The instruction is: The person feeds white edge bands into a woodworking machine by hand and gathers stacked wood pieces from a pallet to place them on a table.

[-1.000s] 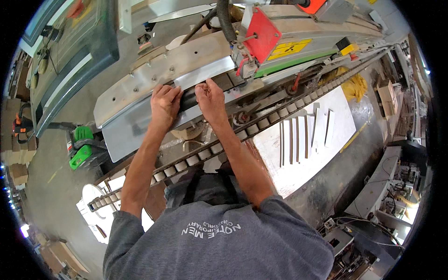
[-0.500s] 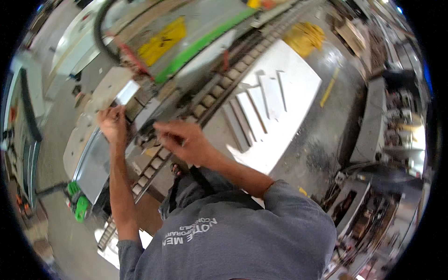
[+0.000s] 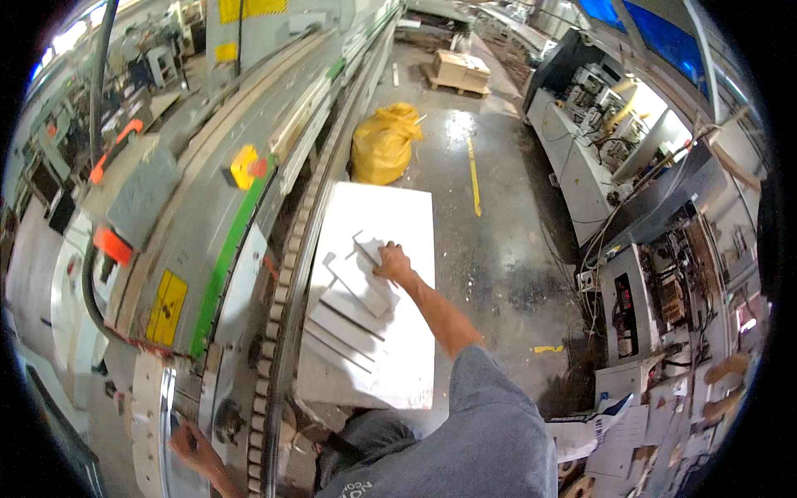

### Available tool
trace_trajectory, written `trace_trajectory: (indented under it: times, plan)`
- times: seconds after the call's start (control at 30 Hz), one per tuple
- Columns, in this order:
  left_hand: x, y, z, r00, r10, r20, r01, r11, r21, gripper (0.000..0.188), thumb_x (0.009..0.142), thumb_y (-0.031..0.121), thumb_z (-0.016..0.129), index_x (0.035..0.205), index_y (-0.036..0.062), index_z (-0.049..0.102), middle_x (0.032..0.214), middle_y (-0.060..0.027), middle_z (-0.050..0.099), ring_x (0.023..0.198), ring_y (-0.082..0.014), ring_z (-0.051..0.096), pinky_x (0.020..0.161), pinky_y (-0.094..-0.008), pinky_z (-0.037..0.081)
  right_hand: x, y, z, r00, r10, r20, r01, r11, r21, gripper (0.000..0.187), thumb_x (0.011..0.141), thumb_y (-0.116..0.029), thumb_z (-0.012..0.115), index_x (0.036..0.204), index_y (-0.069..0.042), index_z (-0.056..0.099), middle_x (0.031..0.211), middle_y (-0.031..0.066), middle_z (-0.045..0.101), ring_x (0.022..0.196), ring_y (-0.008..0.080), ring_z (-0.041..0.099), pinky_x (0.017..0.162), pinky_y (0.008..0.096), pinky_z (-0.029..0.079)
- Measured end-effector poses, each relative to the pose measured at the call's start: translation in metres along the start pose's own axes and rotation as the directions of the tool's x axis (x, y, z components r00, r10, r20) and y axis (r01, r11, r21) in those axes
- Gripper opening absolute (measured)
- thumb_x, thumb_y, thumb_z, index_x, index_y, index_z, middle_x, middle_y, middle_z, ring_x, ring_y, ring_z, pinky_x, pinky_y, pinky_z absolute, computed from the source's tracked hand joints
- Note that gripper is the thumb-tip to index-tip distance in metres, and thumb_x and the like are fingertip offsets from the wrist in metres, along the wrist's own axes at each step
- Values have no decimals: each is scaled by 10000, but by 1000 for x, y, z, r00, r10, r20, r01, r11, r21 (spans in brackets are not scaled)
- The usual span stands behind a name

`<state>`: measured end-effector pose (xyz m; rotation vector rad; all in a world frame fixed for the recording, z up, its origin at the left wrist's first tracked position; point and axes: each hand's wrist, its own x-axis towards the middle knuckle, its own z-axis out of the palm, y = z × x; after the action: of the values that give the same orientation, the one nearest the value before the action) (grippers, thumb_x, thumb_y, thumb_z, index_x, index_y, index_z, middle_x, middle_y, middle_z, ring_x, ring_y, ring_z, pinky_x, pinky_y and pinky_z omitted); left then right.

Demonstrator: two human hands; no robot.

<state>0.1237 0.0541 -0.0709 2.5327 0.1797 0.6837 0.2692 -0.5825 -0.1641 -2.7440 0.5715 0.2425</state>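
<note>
My right hand (image 3: pixel 393 263) reaches out over a white board (image 3: pixel 407 216). Its fingers curl down around the near end of a narrow white strip (image 3: pixel 364 247), the farthest of several laid there. Nearer to me on the same board lie more white strips (image 3: pixel 347 314) with dark edges, set at a slant. Low on the left, my left hand (image 3: pixel 196 451) is closed beside the machine's long metal rail (image 3: pixel 168 407). Its fingertips are bent together, and what they hold, if anything, is too small to make out.
A long grey machine with a green band (image 3: pixel 224 282) and a roller chain track (image 3: pixel 274 324) runs along my left. Beyond the board stands a yellow sack (image 3: pixel 384 145); farther off, boards (image 3: pixel 462 70) are stacked on a pallet. Open cabinets with wiring (image 3: pixel 631 315) line the right.
The view has swung toward the white board. My right hand has gone from the machine side to the farthest strip. My left hand remains by the machine, now lower in view.
</note>
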Motion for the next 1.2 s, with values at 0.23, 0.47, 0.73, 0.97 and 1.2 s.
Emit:
trace_trajectory:
  times: [0.23, 0.47, 0.73, 0.97, 1.2]
  plan:
    - [-40, 31, -6, 995, 64, -75, -75, 986, -150, 227, 888, 205, 757, 981, -1, 740, 898, -173, 706, 637, -238, 640, 466, -290, 511, -1, 19, -9, 985, 151, -88, -140, 983, 116, 556, 785, -302, 764, 1206, 26, 612, 1252, 240, 538, 1192, 408, 531, 929, 482, 546]
    - [-39, 66, -22, 988, -73, 136, 98, 978, -184, 154, 887, 99, 714, 1007, 3, 733, 888, -125, 709, 668, -203, 625, 504, -299, 504, -48, 21, -50, 890, 252, -381, -192, 963, 188, 380, 748, -240, 653, 990, 52, 678, 996, 256, 659, 963, 402, 648, 835, 460, 563]
    - [-43, 58, -12, 912, 382, 151, -277, 843, -461, 197, 865, 27, 703, 1059, -5, 713, 877, -123, 689, 623, -196, 576, 512, -313, 439, -200, -153, -27, 983, -118, -142, 181, 469, 864, 363, 848, -292, 685, 1059, -4, 614, 932, 147, 692, 834, 224, 671, 741, 355, 562]
    - [-51, 103, -80, 859, 325, 394, -185, 917, -354, 400, 878, -14, 669, 1274, 17, 636, 1124, -163, 639, 968, -320, 643, 795, -387, 524, -349, -324, 105, 938, -333, -98, 219, 348, 911, 422, 915, -349, 673, 1153, -8, 604, 1096, 104, 661, 962, 229, 648, 803, 377, 548]
    - [-70, -16, -108, 903, -149, 403, 361, 772, -523, 328, 901, -6, 625, 1226, -21, 667, 1062, -66, 675, 890, -142, 609, 803, -289, 485, -397, -365, 96, 708, -652, 272, -206, 177, 962, 449, 970, -177, 643, 1336, 44, 504, 1138, 126, 642, 991, 178, 647, 762, 319, 586]
